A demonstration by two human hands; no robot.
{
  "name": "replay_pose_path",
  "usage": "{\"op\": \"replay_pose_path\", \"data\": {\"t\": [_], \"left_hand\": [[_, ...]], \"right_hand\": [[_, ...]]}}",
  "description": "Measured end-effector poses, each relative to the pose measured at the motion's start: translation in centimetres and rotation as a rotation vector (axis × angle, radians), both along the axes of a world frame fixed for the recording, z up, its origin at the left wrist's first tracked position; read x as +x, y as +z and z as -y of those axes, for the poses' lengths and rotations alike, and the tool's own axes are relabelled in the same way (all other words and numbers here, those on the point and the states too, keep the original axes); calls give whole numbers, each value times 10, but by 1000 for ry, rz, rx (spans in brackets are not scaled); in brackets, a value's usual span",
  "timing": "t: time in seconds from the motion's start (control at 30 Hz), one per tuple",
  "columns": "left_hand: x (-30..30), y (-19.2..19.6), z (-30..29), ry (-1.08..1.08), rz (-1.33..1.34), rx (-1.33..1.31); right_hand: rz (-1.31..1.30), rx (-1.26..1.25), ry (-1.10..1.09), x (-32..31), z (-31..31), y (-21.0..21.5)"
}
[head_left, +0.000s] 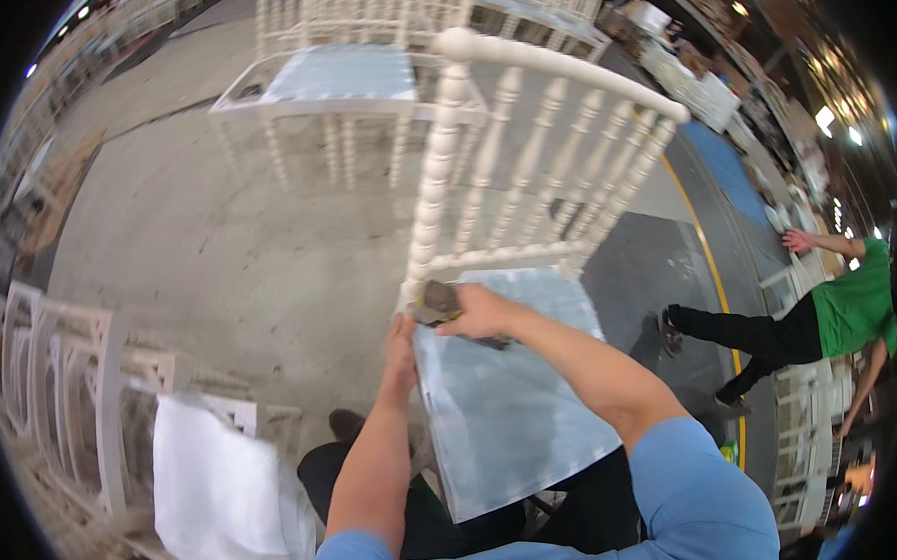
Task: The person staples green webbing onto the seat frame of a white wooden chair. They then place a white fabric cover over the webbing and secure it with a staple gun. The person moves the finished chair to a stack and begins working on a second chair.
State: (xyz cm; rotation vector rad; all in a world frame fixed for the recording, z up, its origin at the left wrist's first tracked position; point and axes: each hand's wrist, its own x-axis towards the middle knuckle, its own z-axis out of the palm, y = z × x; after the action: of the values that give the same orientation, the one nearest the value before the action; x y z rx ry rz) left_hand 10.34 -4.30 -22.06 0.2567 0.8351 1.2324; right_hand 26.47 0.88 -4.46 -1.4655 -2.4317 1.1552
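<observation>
In front of me stands a cream chair (427, 206) with a beaded, spindled back and a seat covered in pale blue, film-like sheeting (519, 397). My right hand (480, 312) is closed round a small brown-and-yellow block-like object (436, 303). It is pressed against the chair where the left back post meets the seat; its exact kind is not clear. My left hand (400, 352) grips the seat's left edge just below that corner, its fingers close together and partly hidden.
More cream chairs (334, 75) stand ahead, and white chair frames (103, 395) crowd the left side. A white cloth (222, 480) hangs over one at lower left. To the right, a person in a green shirt (855, 297) walks near a yellow floor line (702, 234). Shelving lies beyond.
</observation>
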Motion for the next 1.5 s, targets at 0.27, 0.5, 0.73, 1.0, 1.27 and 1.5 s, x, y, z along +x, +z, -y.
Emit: {"op": "replay_pose_path", "data": {"t": [0.27, 0.5, 0.73, 1.0, 1.27, 1.5], "left_hand": [[17, 37, 62, -151, -351, -58], [26, 64, 89, -187, -146, -230], [-12, 64, 137, 87, -69, -290], [29, 70, 113, 512, 87, -235], [204, 75, 137, -287, -84, -172], [86, 117, 182, -339, -543, -169]], "right_hand": [[29, 43, -55, 76, 71, 44], [-8, -268, -480, 215, 171, 89], [-263, -252, -778, 310, 235, 102], [-399, -118, -878, 307, 268, 104], [-442, 47, -766, 298, 301, 111], [-387, 74, -838, 306, 318, 117]]}}
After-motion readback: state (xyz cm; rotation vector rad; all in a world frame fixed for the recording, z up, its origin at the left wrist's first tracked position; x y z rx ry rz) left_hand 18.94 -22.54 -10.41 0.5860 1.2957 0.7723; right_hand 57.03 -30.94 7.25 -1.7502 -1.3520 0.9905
